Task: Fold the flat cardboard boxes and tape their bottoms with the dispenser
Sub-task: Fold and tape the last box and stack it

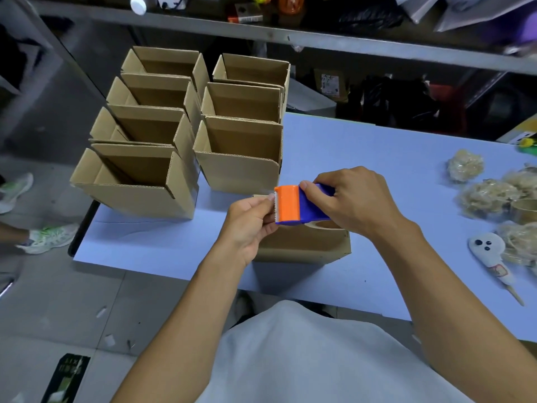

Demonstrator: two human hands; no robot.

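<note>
Boxes (186,132) of brown cardboard, folded and open at the top, are ranged in two rows at the far left end of the pale blue table (377,158) — four in the left row, three in the right, each touching the next. Nothing can be seen inside them; only bare cardboard walls and upright flaps are shown. One more box (305,242) is set near the table's front edge, directly under the hands. Above it the tape dispenser (299,205), orange at the toothed blade end and blue behind, is gripped from above by the right hand (357,199), fingers curled round its body. The tape end at the blade is pinched by the left hand (250,222). Bare table surface is left between this box and the rows, and more to its right, up to wads of crumpled tape (488,193) and a white ghost-faced object (491,254) near the right edge.
</note>
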